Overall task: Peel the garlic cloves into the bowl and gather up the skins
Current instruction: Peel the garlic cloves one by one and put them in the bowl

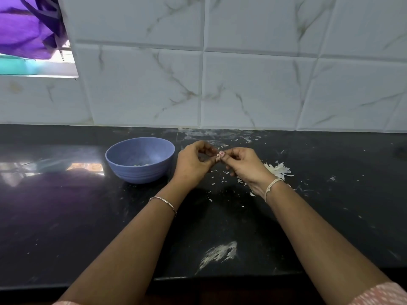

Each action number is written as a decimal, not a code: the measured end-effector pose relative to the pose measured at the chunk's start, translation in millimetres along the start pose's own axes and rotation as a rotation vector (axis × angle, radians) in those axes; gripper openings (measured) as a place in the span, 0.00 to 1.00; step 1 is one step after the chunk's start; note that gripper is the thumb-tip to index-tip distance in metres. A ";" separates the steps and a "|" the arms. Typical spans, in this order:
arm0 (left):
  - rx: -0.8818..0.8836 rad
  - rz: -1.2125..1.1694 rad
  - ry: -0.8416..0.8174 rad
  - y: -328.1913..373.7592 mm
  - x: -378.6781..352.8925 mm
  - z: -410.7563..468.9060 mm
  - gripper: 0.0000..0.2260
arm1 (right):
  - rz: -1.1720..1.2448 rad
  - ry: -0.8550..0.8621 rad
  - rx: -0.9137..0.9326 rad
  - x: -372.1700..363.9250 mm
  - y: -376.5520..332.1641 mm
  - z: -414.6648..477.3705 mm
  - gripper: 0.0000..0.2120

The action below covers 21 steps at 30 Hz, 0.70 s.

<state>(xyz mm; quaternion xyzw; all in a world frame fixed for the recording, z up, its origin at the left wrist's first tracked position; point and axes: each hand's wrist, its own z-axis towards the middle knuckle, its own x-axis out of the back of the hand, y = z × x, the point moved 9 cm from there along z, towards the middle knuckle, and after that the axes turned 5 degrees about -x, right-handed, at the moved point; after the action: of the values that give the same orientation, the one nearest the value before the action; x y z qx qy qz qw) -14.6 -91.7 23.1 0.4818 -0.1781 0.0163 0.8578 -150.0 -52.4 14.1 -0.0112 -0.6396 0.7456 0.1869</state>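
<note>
A blue bowl (pixel 141 160) stands on the black counter (pixel 66 216), with a few pale peeled cloves at its bottom. To its right, my left hand (pixel 193 164) and my right hand (pixel 244 166) meet just above the counter. Their fingertips pinch one small garlic clove (pixel 218 155), which the fingers mostly hide. A heap of white garlic skins (pixel 278 169) lies behind my right wrist, partly covered by it. Small skin flakes (pixel 220 175) are scattered under and around both hands.
A white marble-tiled wall (pixel 242 84) rises directly behind the counter. A window opening with purple cloth (pixel 26 29) is at the upper left. A whitish smear (pixel 220 253) marks the counter close to its front edge (pixel 220 279).
</note>
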 end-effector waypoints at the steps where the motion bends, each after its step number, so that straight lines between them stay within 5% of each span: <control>1: -0.007 -0.006 0.008 1.3 1.0 -0.4 0.06 | 0.018 0.001 -0.015 -1.2 2.0 0.4 0.08; 8: -0.011 -0.005 0.047 -3.5 6.0 0.4 0.04 | 0.109 0.113 -0.045 11.5 2.5 -0.4 0.04; 13: -0.065 0.068 0.039 1.5 6.4 0.0 0.11 | 0.183 0.041 -0.116 0.2 10.5 1.9 0.05; 21: -0.085 0.129 0.046 1.4 7.1 1.3 0.06 | 0.177 -0.013 -0.150 -3.7 14.5 4.7 0.05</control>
<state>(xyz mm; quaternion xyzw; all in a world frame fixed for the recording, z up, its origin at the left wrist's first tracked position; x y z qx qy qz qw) -8.7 -93.1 27.1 0.4318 -0.1894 0.0752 0.8786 -151.5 -59.6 0.3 -0.0768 -0.6912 0.7093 0.1148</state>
